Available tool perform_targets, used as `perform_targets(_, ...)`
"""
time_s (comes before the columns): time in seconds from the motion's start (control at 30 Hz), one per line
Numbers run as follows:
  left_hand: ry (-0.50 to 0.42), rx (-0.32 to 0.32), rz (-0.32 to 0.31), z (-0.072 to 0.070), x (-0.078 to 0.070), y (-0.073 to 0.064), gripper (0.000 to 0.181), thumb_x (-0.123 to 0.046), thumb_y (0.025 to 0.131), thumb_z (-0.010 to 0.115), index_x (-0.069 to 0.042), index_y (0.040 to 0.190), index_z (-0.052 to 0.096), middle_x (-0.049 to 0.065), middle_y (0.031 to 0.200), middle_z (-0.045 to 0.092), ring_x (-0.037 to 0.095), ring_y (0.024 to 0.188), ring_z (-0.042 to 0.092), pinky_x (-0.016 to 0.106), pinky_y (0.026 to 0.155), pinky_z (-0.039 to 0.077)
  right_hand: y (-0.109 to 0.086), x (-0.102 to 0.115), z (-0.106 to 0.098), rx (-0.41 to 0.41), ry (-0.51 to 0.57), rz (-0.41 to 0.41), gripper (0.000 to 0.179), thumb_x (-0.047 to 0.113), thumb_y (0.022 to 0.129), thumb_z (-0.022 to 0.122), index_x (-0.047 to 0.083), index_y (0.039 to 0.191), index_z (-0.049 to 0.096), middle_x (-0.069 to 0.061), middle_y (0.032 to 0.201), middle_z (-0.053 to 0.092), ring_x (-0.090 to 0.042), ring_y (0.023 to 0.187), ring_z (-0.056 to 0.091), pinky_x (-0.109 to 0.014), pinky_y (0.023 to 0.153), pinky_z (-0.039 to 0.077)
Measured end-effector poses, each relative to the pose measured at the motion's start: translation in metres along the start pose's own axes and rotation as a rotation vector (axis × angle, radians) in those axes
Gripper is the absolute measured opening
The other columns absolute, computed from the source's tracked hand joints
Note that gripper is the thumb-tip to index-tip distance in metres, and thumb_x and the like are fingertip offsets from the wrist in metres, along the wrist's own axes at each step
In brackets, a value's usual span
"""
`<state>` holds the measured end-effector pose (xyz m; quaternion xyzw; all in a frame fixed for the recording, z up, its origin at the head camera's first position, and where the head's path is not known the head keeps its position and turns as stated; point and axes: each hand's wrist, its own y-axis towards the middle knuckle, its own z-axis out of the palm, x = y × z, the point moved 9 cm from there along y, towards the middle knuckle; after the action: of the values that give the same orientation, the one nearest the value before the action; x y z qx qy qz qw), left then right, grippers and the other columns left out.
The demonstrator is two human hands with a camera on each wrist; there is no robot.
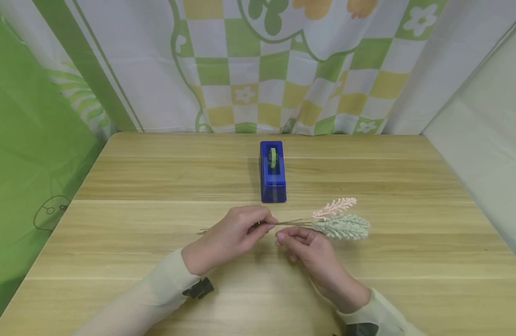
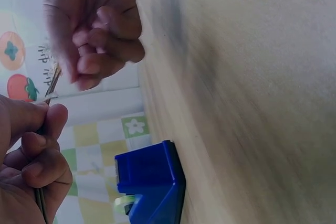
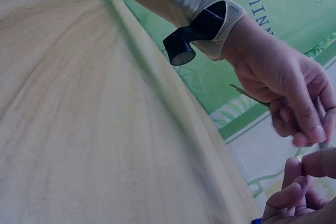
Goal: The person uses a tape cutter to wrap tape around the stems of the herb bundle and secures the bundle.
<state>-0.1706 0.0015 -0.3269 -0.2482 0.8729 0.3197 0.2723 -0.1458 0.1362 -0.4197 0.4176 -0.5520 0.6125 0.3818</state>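
Your left hand [image 1: 230, 235] pinches the stems [image 1: 295, 223] of pink and green sprigs [image 1: 342, 227] above the table [image 1: 409, 186]. Your right hand [image 1: 317, 254] curls beside them; whether its fingers hold anything, I can't tell. The blue tape dispenser [image 1: 274, 192] stands just beyond, before the checked curtain [image 1: 275, 70].

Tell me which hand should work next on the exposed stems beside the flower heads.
Probably the right hand: it sits close beside the stems near the flower heads, while the left hand is busy gripping those stems. Whether the right pinches anything is unclear.
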Motion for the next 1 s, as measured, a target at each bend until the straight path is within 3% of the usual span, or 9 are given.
perform_targets(0.27, -0.001, -0.027, 0.027, -0.004, -0.003, 0.0, 0.008, 0.003, 0.098, 0.066, -0.003, 0.101, 0.071, 0.008, 0.097, 0.078, 0.015, 0.085, 0.072, 0.016, 0.081, 0.059, -0.005, -0.001, 0.007, 0.089, -0.073, -0.024, 0.026, 0.012, 0.095, 0.073, -0.009, 0.11, 0.07, 0.003, 0.089, 0.078, -0.006, 0.075, 0.06, -0.018, 0.069, 0.05)
perform_targets(0.37, -0.002, -0.023, 0.034, -0.004, -0.003, 0.0, 0.008, 0.003, 0.098, 0.066, -0.003, 0.101, 0.071, 0.007, 0.096, 0.077, 0.012, 0.084, 0.07, 0.015, 0.079, 0.058, -0.009, 0.002, 0.013, 0.156, -0.17, -0.076, 0.028, 0.013, 0.095, 0.073, -0.01, 0.11, 0.069, -0.008, 0.098, 0.079, -0.007, 0.084, 0.065, -0.019, 0.077, 0.054)
perform_targets(0.5, -0.001, -0.022, 0.039, -0.002, -0.003, -0.001, 0.009, 0.003, 0.099, 0.066, -0.003, 0.101, 0.071, 0.006, 0.094, 0.076, 0.009, 0.082, 0.067, 0.014, 0.078, 0.057, -0.021, 0.011, 0.027, 0.282, -0.328, -0.213, 0.023, 0.014, 0.096, 0.073, -0.007, 0.106, 0.072, -0.019, 0.102, 0.077, -0.007, 0.088, 0.069, -0.021, 0.083, 0.058)
perform_targets(0.57, -0.002, -0.022, 0.038, -0.002, -0.003, -0.001, 0.009, 0.003, 0.099, 0.065, -0.003, 0.101, 0.071, 0.006, 0.093, 0.076, 0.009, 0.081, 0.066, 0.014, 0.077, 0.057, -0.028, 0.021, 0.031, 0.312, -0.373, -0.309, 0.02, 0.015, 0.097, 0.073, -0.004, 0.103, 0.073, -0.018, 0.098, 0.077, -0.005, 0.086, 0.068, -0.021, 0.081, 0.059)
perform_targets(0.67, 0.002, -0.019, 0.039, -0.002, -0.004, -0.001, 0.009, 0.003, 0.099, 0.065, -0.003, 0.101, 0.071, 0.006, 0.094, 0.076, 0.008, 0.08, 0.065, 0.015, 0.077, 0.057, -0.037, 0.044, 0.031, 0.273, -0.431, -0.509, 0.013, 0.012, 0.097, 0.072, 0.0, 0.1, 0.074, -0.01, 0.09, 0.076, 0.0, 0.079, 0.064, -0.021, 0.072, 0.058)
perform_targets(0.77, 0.007, -0.011, 0.037, -0.001, -0.004, 0.0, 0.009, 0.003, 0.099, 0.065, -0.004, 0.101, 0.071, 0.006, 0.094, 0.076, 0.008, 0.079, 0.064, 0.014, 0.075, 0.056, -0.05, 0.074, 0.025, 0.156, -0.553, -0.79, 0.003, 0.006, 0.095, 0.074, 0.005, 0.098, 0.074, -0.002, 0.084, 0.073, 0.001, 0.074, 0.058, -0.018, 0.064, 0.054)
perform_targets(0.9, 0.003, -0.004, 0.025, 0.0, -0.002, 0.0, 0.01, 0.003, 0.099, 0.065, -0.004, 0.1, 0.071, 0.005, 0.096, 0.077, 0.01, 0.081, 0.066, 0.016, 0.077, 0.057, -0.066, 0.106, 0.018, -0.034, -0.773, -1.147, 0.003, 0.01, 0.097, 0.072, 0.009, 0.1, 0.072, 0.002, 0.088, 0.072, -0.008, 0.078, 0.061, -0.016, 0.072, 0.051)
perform_targets(1.0, -0.007, -0.005, 0.023, 0.001, -0.001, 0.0, 0.009, 0.003, 0.099, 0.065, -0.004, 0.1, 0.071, 0.006, 0.097, 0.077, 0.012, 0.083, 0.069, 0.017, 0.079, 0.058, -0.068, 0.116, 0.017, -0.096, -0.901, -1.264, 0.016, 0.021, 0.105, 0.064, 0.006, 0.104, 0.072, -0.001, 0.096, 0.074, -0.015, 0.086, 0.065, -0.021, 0.08, 0.052)
